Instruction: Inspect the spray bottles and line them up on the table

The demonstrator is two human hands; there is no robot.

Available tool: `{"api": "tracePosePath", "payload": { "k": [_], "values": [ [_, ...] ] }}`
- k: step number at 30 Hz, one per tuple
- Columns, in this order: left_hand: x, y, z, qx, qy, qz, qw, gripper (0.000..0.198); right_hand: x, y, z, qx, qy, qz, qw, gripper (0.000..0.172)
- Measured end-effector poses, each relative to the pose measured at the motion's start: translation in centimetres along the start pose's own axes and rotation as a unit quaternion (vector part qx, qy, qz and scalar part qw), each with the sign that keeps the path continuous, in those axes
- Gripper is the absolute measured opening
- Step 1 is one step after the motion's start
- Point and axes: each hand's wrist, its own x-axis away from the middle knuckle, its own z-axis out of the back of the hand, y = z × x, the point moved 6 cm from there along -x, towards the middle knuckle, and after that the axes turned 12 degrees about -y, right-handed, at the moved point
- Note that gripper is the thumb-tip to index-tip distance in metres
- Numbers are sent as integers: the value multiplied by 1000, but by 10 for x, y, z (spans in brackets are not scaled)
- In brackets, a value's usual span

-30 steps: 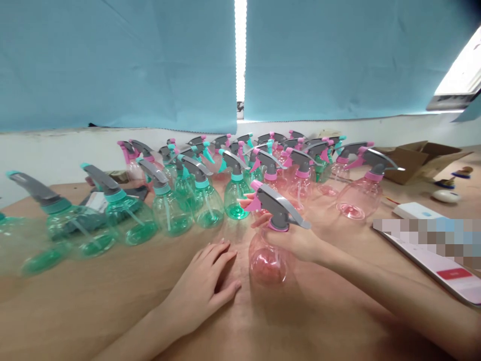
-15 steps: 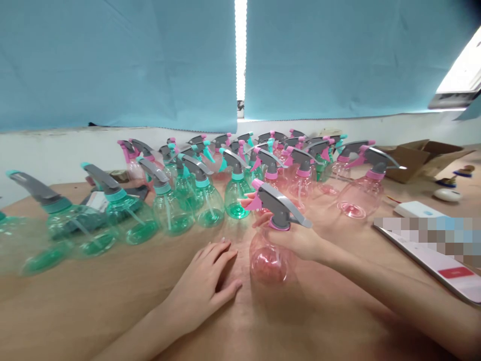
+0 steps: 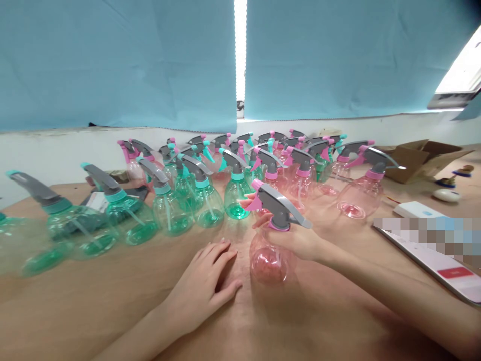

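A pink transparent spray bottle [image 3: 267, 260] with a grey trigger head stands upright on the wooden table [image 3: 112, 301] in front of me. My right hand [image 3: 296, 238] is wrapped round its neck just under the trigger head. My left hand [image 3: 205, 288] lies flat on the table just left of the bottle, fingers stretched out and holding nothing. Behind stand several more spray bottles: green ones [image 3: 169, 213] on the left and pink ones [image 3: 356, 198] on the right.
A white flat device [image 3: 439, 260] lies at the right edge of the table. An open cardboard box [image 3: 421, 158] and small round objects [image 3: 445, 194] sit at the back right. Blue curtains [image 3: 112, 60] hang behind the table.
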Motion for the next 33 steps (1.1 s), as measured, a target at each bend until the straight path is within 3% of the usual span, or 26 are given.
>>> {"api": "tracePosePath", "payload": {
  "k": [5,11,20,26,31,33],
  "values": [
    [0,0,0,1,-3,1,1000,44,0,1,0,-14,-9,-2,1000,45],
    [0,0,1,1,5,-2,1000,43,1,7,2,2,-11,-30,999,18],
    [0,0,0,1,-1,1,1000,43,1,1,2,-2,-18,-17,1000,26],
    [1,0,0,2,6,-3,1000,43,2,-2,4,12,-29,-9,999,14],
    [0,0,0,2,4,0,1000,43,2,9,5,5,-18,-52,998,12],
    [0,1,0,-2,2,-1,1000,44,3,11,5,6,-4,-61,998,21]
  ]
}}
